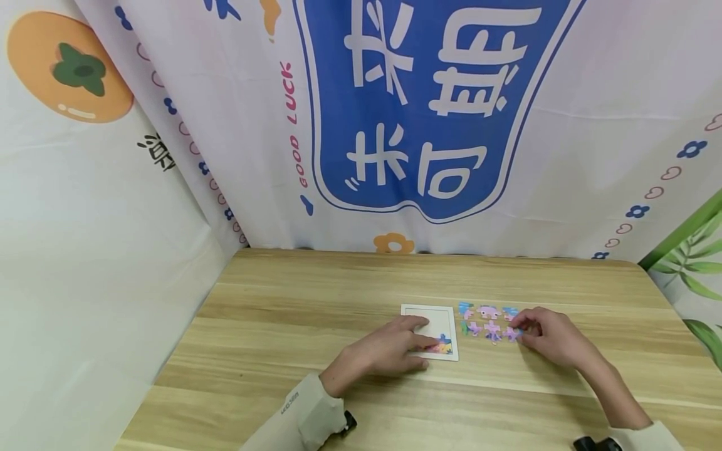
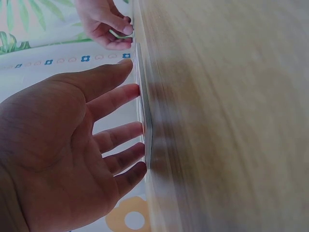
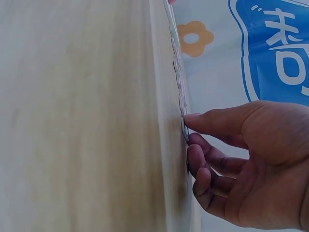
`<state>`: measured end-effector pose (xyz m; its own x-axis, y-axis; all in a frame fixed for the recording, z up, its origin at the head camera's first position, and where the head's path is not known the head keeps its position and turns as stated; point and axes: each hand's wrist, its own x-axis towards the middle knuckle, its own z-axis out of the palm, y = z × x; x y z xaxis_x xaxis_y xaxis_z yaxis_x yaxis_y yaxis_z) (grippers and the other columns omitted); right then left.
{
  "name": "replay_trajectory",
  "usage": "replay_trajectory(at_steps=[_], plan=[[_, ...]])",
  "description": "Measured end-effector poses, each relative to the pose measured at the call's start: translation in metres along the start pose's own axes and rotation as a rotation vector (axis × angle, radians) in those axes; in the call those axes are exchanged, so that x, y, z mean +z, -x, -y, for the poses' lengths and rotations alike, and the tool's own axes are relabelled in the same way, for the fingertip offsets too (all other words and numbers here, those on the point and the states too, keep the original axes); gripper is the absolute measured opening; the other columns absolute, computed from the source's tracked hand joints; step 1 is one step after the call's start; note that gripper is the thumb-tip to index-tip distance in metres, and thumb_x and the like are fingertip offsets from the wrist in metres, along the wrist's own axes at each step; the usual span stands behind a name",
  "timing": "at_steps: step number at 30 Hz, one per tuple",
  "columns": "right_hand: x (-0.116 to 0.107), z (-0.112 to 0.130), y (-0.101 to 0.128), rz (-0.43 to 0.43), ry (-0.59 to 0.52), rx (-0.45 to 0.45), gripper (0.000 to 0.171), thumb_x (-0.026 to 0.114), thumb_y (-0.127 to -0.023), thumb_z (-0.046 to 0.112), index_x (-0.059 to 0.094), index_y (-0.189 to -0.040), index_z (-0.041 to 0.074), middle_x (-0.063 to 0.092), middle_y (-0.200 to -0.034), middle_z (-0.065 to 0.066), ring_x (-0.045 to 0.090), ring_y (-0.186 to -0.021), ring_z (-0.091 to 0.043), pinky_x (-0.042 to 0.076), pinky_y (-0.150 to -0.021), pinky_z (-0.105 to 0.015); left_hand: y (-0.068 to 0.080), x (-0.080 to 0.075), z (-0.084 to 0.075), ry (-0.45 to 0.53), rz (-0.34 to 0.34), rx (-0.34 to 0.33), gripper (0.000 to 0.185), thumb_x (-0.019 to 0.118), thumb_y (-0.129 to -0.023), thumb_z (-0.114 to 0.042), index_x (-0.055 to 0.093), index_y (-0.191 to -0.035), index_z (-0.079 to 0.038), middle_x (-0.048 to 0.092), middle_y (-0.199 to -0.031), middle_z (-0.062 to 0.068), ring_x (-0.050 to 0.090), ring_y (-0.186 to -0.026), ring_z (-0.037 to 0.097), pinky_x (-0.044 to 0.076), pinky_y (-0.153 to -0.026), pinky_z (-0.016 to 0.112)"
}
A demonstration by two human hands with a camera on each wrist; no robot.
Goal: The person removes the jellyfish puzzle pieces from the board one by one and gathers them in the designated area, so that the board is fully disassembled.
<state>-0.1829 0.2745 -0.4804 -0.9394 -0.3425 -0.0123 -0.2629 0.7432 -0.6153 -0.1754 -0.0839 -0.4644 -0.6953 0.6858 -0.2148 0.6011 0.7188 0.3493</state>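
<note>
A white puzzle board (image 1: 437, 321) lies on the wooden table (image 1: 316, 313), with one coloured piece (image 1: 442, 344) set in its near right corner. My left hand (image 1: 389, 351) lies flat on the board, its straight fingertips (image 2: 140, 129) pressing on it. To the right of the board lie several loose pink and blue puzzle pieces (image 1: 486, 319). My right hand (image 1: 549, 337) is at the right end of that group, thumb and curled fingers (image 3: 193, 128) pinching a piece (image 1: 512, 334) at the table surface.
A printed cloth backdrop (image 1: 417, 119) hangs behind the table and along both sides. The table's far edge runs just under it. Bare wood stretches to the left of the board and along the near edge.
</note>
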Motion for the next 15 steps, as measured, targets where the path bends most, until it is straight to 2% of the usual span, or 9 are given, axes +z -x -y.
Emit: replay_trajectory(at_steps=[7, 15], plan=[[0.0006, -0.0003, -0.0008, -0.010, 0.023, 0.004, 0.016, 0.075, -0.095, 0.002, 0.077, -0.110, 0.008, 0.075, -0.104, -0.004, 0.049, -0.076, -0.005, 0.043, -0.064, -0.023, 0.0006, 0.0009, 0.0011, 0.007, -0.005, -0.003, 0.050, 0.068, -0.107, -0.039, 0.060, -0.155, -0.030, 0.041, -0.172, 0.005, 0.034, -0.162, 0.021, 0.027, -0.135, 0.043], [0.0005, 0.0026, -0.0003, -0.014, 0.027, 0.022, 0.016, 0.075, -0.096, 0.003, 0.077, -0.110, 0.008, 0.072, -0.099, -0.002, 0.047, -0.073, -0.007, 0.041, -0.062, -0.024, 0.0007, 0.0015, 0.0024, 0.020, 0.001, -0.001, 0.052, 0.067, -0.107, -0.040, 0.058, -0.157, -0.029, 0.039, -0.173, 0.005, 0.033, -0.162, 0.023, 0.028, -0.135, 0.045]])
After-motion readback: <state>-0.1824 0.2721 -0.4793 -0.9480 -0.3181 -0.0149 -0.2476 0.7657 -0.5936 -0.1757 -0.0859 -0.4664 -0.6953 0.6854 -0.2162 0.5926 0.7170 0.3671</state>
